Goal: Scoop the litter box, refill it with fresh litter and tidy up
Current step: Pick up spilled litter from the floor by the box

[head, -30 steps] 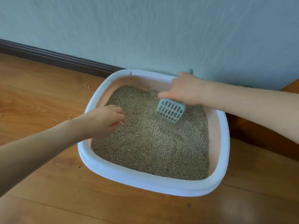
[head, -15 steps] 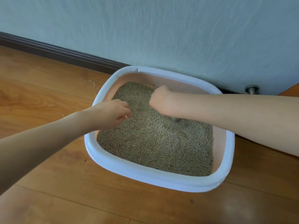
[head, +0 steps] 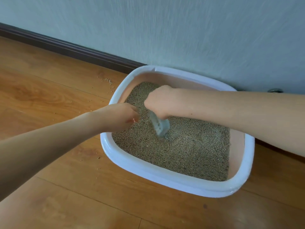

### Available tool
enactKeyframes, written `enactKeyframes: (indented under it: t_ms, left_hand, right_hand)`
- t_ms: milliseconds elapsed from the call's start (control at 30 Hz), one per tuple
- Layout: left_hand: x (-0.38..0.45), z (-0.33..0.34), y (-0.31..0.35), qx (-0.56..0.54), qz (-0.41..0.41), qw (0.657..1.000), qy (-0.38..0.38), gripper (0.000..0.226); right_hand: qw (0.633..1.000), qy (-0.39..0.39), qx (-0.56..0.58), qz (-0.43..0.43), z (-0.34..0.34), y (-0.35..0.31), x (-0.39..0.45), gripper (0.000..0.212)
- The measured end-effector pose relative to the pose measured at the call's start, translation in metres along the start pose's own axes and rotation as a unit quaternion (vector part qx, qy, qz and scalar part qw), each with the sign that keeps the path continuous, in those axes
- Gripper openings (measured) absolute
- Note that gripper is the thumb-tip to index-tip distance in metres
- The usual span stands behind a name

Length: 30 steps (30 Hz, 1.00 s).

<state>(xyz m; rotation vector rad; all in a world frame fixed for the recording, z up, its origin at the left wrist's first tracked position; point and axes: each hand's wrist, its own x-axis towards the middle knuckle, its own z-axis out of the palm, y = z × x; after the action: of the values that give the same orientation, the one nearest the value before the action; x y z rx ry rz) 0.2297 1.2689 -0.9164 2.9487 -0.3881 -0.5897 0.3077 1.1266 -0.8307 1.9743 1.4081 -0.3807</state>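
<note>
Presently catalogued: one pale blue slotted plastic litter scoop (head: 159,127), grasped by its handle in the clenched right hand (head: 159,103); blade driven down into the grey-beige granular litter (head: 189,151) left of centre, tip buried. The scoop's long axis is tilted steeply, handle up toward the fist, blade pointing down and toward the near right. One white-rimmed, pink-walled plastic litter box (head: 165,176), set on the wooden plank floor (head: 49,96) against the wall. The left hand (head: 120,117) is held over the box's left rim, fingers loosely curled, nothing seen to be held (fingertips partly hidden). Handling note: the blade is best flattened, drawn through slowly, then shaken over the box so that clean grains are sifted back. Stray litter grains (head: 109,81) are noted on the boards.
</note>
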Motion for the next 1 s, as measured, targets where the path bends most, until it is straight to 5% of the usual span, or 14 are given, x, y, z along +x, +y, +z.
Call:
enactKeyframes:
  t_ms: [100,200,333,500,567,633,700,767,833,1000]
  left_hand:
    - [-0.002,-0.002,-0.002,-0.001,-0.005,1.0,0.004,0.03]
    - [-0.002,-0.001,-0.002,0.004,0.003,1.0,0.01,0.031]
    - [0.005,-0.002,0.0,0.005,-0.001,1.0,0.003,0.029]
    - [0.022,-0.006,0.017,-0.03,-0.031,0.999,0.004,0.028]
    - [0.03,-0.008,0.034,-0.158,-0.064,0.985,0.029,0.023]
    - [0.038,-0.012,0.055,-0.398,-0.115,0.91,0.011,0.021]
    - [0.042,-0.019,0.076,-0.655,-0.145,0.74,-0.038,0.026]
    - [0.038,-0.029,0.091,-0.775,-0.142,0.616,-0.021,0.027]
    - [0.023,-0.044,0.095,-0.796,-0.132,0.588,0.058,0.025]
    - [-0.054,-0.074,0.054,-0.728,-0.189,0.616,0.235,0.027]
  right_hand:
    - [0.995,0.063,0.072,-0.011,0.009,0.019,0.004,0.006]
    - [0.981,0.049,0.182,0.053,0.047,0.052,-0.011,0.011]
    - [0.919,0.103,0.35,0.15,0.106,0.065,-0.042,0.02]
    - [0.812,0.104,0.524,0.233,0.148,0.056,-0.055,0.032]
    - [0.694,0.085,0.671,0.246,0.149,0.049,-0.055,0.036]
    - [0.567,0.111,0.783,0.229,0.139,0.035,-0.057,0.039]
    - [0.467,0.19,0.838,0.209,0.122,0.015,-0.059,0.038]
    - [0.42,0.258,0.846,0.203,0.101,-0.006,-0.06,0.034]
    - [0.393,0.281,0.855,0.186,0.077,-0.026,-0.058,0.036]
    - [0.39,0.305,0.867,0.061,0.002,-0.06,-0.045,0.046]
